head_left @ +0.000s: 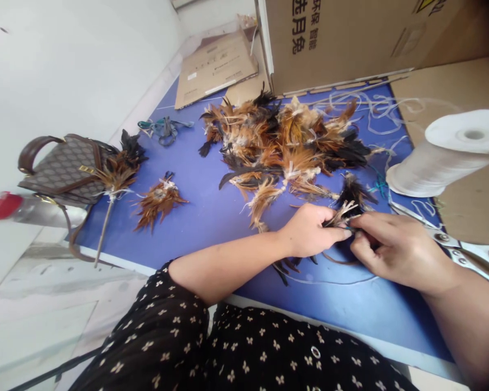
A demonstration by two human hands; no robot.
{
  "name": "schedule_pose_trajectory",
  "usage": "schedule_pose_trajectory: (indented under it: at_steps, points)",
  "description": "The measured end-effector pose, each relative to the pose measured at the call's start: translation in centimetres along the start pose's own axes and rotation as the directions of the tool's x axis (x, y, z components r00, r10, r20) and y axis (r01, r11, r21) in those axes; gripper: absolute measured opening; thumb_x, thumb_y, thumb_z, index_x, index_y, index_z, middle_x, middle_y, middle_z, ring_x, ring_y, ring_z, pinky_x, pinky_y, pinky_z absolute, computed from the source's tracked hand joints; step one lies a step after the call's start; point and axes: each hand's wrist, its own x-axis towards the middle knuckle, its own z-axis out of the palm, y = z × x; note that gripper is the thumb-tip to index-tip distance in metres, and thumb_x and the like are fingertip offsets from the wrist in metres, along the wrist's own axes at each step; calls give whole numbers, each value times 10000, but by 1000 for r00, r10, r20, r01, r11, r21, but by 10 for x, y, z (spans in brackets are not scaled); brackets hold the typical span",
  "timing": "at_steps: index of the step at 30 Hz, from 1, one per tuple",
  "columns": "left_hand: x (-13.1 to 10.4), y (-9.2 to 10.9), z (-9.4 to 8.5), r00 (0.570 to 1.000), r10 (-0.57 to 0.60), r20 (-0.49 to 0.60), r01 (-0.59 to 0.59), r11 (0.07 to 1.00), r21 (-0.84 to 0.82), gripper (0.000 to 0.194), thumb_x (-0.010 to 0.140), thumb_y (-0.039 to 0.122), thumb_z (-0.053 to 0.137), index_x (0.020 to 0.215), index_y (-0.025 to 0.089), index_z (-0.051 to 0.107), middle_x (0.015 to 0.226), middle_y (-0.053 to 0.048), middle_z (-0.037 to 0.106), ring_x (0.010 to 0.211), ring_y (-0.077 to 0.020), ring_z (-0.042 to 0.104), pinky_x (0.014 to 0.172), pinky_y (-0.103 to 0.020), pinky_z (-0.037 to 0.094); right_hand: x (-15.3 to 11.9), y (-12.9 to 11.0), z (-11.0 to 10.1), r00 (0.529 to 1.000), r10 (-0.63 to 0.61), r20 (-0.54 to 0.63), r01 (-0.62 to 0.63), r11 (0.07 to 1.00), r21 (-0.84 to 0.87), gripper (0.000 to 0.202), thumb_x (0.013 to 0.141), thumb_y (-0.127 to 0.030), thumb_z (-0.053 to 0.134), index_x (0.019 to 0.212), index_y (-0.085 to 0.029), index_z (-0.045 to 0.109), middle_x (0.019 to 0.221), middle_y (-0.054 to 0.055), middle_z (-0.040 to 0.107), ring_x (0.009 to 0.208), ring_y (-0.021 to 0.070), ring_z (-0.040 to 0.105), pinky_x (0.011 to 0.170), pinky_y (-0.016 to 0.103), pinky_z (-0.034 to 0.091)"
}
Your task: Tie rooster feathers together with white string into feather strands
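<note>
My left hand (312,231) is closed on a small bunch of dark feathers (352,190), whose pale quill ends stick up between the fingers. Against it, my right hand (399,244) is pinched at the quill ends; what its fingertips grip is hidden, perhaps too small to see. A thin pale string (334,282) curves over the table below both hands. Just beyond them lies a large heap of brown, orange and black feather bunches (264,144), some bound with white ties.
At the right stand a big white spool (452,157) and metal scissors (468,250). A feather duster with a stick (105,231) leans by a patterned handbag (71,165) at left, near a loose feather bunch (161,201). Cardboard boxes (338,43) close off the back.
</note>
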Motion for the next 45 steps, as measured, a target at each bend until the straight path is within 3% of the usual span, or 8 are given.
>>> schedule_pose_trajectory:
  at_steps: [11, 18, 23, 28, 32, 37, 41, 45]
  points:
    - [-7, 7, 1, 997, -74, -10, 74, 997, -19, 215, 850, 327, 844, 798, 152, 731, 699, 32, 599, 666, -101, 490, 706, -276, 421, -3, 4, -12, 983, 38, -180, -64, 989, -137, 150, 925, -109, 611, 869, -248, 598, 694, -41, 569, 568, 128, 540, 582, 291, 437]
    - [-5, 3, -2, 995, 8, -103, -7, 1000, 6, 307, 864, 418, 886, 856, 138, 758, 776, 2, 674, 745, -123, 570, 765, -285, 507, -2, 8, -9, 970, 63, -236, -105, 980, -168, 130, 1011, -158, 587, 971, -247, 673, 736, -17, 673, 599, 160, 653, 608, 309, 507]
    - [-4, 1, -1, 996, 7, -88, -14, 997, -82, 375, 861, 474, 901, 903, 135, 744, 804, 2, 675, 769, -119, 575, 790, -290, 528, -2, 10, -9, 979, 120, -167, -118, 993, 24, 311, 1057, -203, 625, 1355, -212, 712, 958, 52, 783, 750, 185, 765, 691, 306, 596]
    - [-4, -2, 3, 997, 40, -63, -51, 983, -179, 452, 840, 533, 915, 901, 146, 689, 786, 31, 612, 750, -95, 516, 761, -273, 466, 3, 6, -1, 971, 147, -191, -119, 981, 151, 194, 1035, -173, 721, 1201, -248, 790, 1046, 50, 860, 814, 190, 815, 758, 287, 640]
    - [-9, 5, 5, 1000, 10, 8, -8, 968, -250, 460, 908, 574, 853, 917, 174, 627, 718, 68, 491, 662, -73, 421, 653, -249, 377, 0, 11, 3, 906, 260, -334, -281, 959, -16, 134, 1054, -221, 688, 1028, -225, 820, 839, 28, 829, 714, 180, 787, 712, 274, 603]
    - [-11, 12, 5, 990, -72, 123, 113, 923, -368, 427, 1088, 594, 614, 1094, 168, 640, 769, 65, 447, 567, -55, 356, 538, -222, 306, -3, 20, 3, 714, 458, -530, -521, 853, 34, 202, 1058, -313, 708, 1051, -186, 864, 831, 71, 827, 677, 188, 745, 668, 296, 582]
    - [-7, 8, 5, 985, -68, 158, 133, 883, -449, 349, 1123, 505, 567, 1127, 161, 628, 826, 59, 420, 551, -34, 329, 509, -189, 266, 3, 18, 2, 782, 354, -514, -397, 917, 28, 497, 1016, -308, 769, 1506, -221, 767, 1343, 156, 822, 796, 195, 787, 834, 364, 685]
    - [-5, 5, 5, 991, -63, 122, 117, 849, -515, 307, 1106, 476, 599, 1100, 169, 602, 837, 51, 432, 558, -33, 327, 506, -175, 255, 8, 11, 1, 884, 232, -407, -225, 972, 65, 405, 1027, -248, 745, 1427, -262, 808, 1437, 163, 782, 1129, 306, 826, 1067, 504, 674]
